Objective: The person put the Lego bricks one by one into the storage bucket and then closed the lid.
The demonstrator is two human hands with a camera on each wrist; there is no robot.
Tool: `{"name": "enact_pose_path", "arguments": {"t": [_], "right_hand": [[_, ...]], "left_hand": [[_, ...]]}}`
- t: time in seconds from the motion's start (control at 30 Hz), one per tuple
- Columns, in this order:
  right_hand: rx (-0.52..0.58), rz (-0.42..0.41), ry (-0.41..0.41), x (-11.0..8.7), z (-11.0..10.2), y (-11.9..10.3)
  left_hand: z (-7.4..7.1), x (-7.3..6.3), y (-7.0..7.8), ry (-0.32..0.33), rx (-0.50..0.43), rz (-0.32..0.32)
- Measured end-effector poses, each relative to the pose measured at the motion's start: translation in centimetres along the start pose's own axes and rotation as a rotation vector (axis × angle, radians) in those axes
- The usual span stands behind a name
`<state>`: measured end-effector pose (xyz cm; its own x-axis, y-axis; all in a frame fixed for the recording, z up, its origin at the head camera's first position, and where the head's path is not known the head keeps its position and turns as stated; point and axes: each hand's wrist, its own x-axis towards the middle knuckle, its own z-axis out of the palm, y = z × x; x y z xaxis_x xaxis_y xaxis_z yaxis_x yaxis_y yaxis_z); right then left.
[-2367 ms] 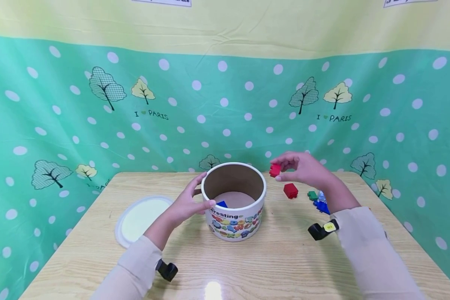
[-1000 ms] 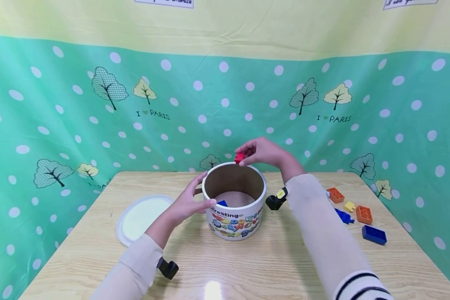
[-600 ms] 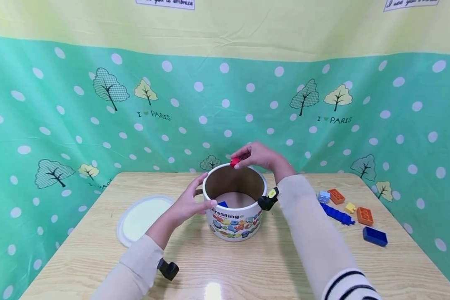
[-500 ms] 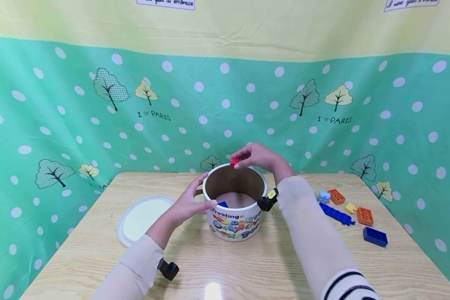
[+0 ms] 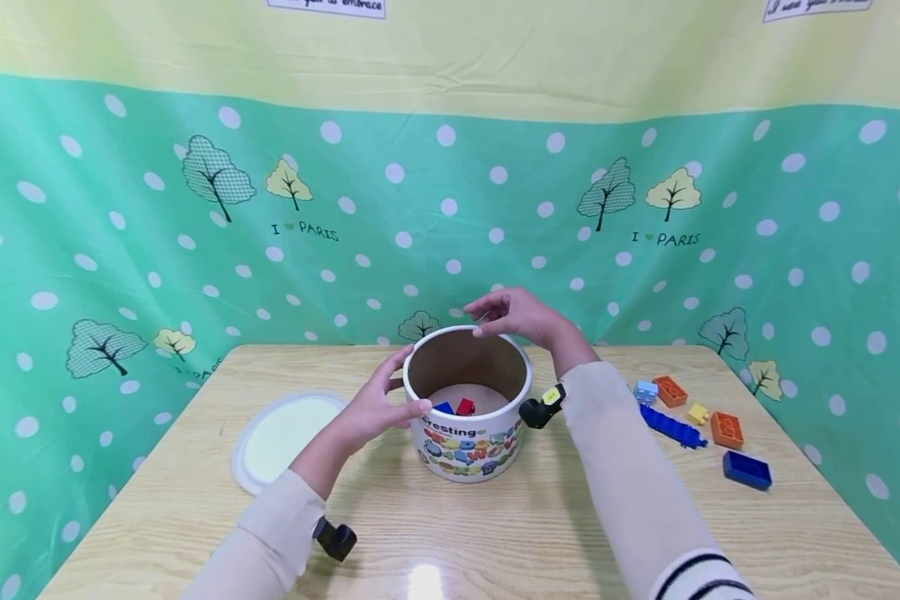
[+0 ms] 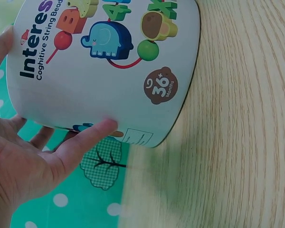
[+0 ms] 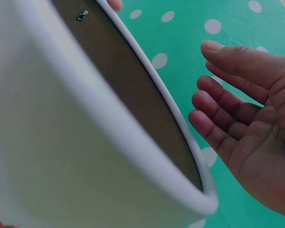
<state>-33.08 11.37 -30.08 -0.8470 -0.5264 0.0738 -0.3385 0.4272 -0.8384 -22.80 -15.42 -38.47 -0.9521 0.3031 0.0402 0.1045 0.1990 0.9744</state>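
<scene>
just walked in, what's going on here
A person's left hand holds a printed tub by its side, while the right hand, empty, hovers over the far part of the rim with its fingers slightly curved. Inside, a red block and a blue block can be seen. More toy blocks lie on the table to the right, and a round white disc lies to the left.

A wood-grained table (image 5: 540,533) bears a tub (image 5: 468,457), a lid (image 5: 285,442) and bricks (image 5: 747,470).
</scene>
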Motion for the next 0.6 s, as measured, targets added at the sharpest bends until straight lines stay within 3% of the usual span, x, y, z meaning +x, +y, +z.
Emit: {"name": "enact_pose_path", "arguments": {"t": [0.3,0.6], "right_hand": [[0.013,-0.082,0.043,-1.8,-0.6,0.4],[0.001,-0.052,0.105,-3.5,-0.7,1.0]], "left_hand": [[0.0,0.0,0.2,-0.008,-0.003,-0.013],[-0.5,0.1,0.6,-0.038,0.026,-0.015]]}}
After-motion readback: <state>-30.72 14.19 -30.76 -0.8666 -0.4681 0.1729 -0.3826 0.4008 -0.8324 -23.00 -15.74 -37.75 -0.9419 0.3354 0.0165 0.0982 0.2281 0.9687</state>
